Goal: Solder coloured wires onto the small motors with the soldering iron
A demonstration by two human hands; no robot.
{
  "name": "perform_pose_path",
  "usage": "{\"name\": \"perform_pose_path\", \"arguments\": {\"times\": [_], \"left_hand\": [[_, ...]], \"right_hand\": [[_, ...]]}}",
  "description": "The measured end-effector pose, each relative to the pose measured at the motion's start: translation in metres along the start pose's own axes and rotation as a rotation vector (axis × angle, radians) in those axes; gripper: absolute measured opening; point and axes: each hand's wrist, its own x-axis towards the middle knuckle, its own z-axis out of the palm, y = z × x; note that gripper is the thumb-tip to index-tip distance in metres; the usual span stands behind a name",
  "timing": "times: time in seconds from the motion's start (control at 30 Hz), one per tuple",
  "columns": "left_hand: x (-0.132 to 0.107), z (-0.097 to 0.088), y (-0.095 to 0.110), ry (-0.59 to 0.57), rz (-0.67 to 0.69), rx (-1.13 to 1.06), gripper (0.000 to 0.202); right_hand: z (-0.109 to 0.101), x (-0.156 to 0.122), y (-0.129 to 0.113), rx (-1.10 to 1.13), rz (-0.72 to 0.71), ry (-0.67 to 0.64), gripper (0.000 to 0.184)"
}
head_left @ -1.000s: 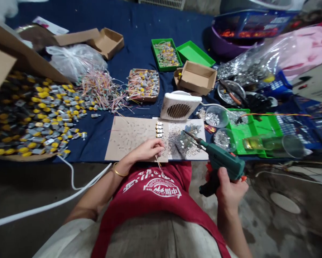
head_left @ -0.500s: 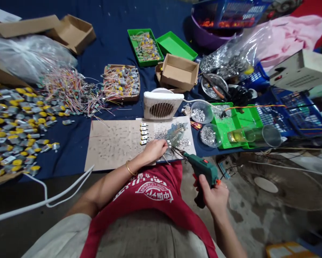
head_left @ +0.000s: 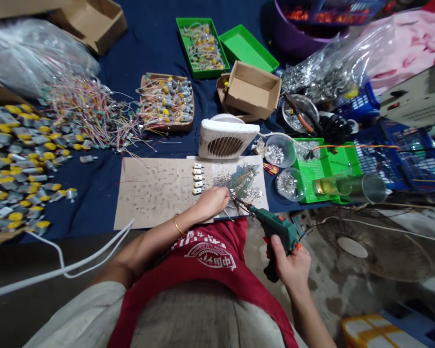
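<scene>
My right hand (head_left: 292,268) is clenched round the soldering gun (head_left: 276,231), its tip slanting up and left to just beside my left hand (head_left: 212,203), curled over something I cannot make out, with the row of small metal parts (head_left: 198,178) just beyond.

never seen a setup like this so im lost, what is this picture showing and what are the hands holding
This picture comes from a camera worn on a person's head, looking down at their body and hands. No machine is involved. The right hand holds a green soldering gun, with its tip beside the left hand. The left hand rests on a cardboard sheet near a row of small metal parts; anything in its fingers is hard to see. On the blue cloth lie a heap of small motors with yellow ends, a tangle of thin coloured wires and a white vented box.
</scene>
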Motion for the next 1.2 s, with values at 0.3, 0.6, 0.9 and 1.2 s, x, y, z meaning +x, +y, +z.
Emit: {"name": "perform_pose_path", "arguments": {"times": [0.3, 0.6, 0.9, 1.2], "left_hand": [[0.001, -0.004, 0.002, -0.036, 0.007, 0.013, 0.026], [0.002, -0.007, 0.006, -0.052, -0.003, 0.025, 0.028], [0.004, -0.004, 0.004, -0.042, -0.012, -0.003, 0.028], [0.003, -0.01, 0.009, -0.063, -0.026, 0.0, 0.025]], "right_hand": [[0.0, -0.003, 0.009, 0.045, 0.056, -0.03, 0.059], [0.002, -0.001, 0.008, 0.055, 0.054, -0.037, 0.059], [0.002, 0.003, -0.001, 0.052, 0.052, -0.032, 0.06], [0.002, 0.005, -0.002, -0.013, 0.029, -0.036, 0.059]]}}
